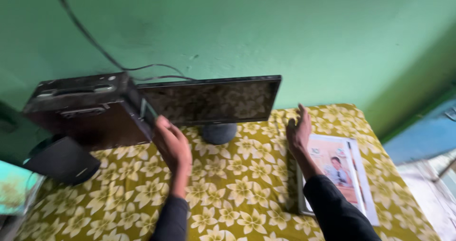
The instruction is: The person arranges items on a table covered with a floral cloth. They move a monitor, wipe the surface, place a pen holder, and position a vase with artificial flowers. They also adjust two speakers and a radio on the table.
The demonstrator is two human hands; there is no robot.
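Note:
A black flat monitor [209, 100] stands on a round grey base [219, 133] on a table under a yellow cloth with white flowers [237, 184]. My left hand [173, 143] is raised below the monitor's lower left corner, fingers loosely curled, and I cannot tell whether it touches the screen or the dark computer case [90, 110] beside it. My right hand [299, 129] is open, fingers up, just right of the monitor, above the cloth and next to a printed booklet [339, 167]. Both arms wear dark sleeves.
Black cables [95, 44] run from the case and monitor up the green wall. A dark speaker [64, 159] sits left of the case. A blue surface [422, 136] lies beyond the table's right edge.

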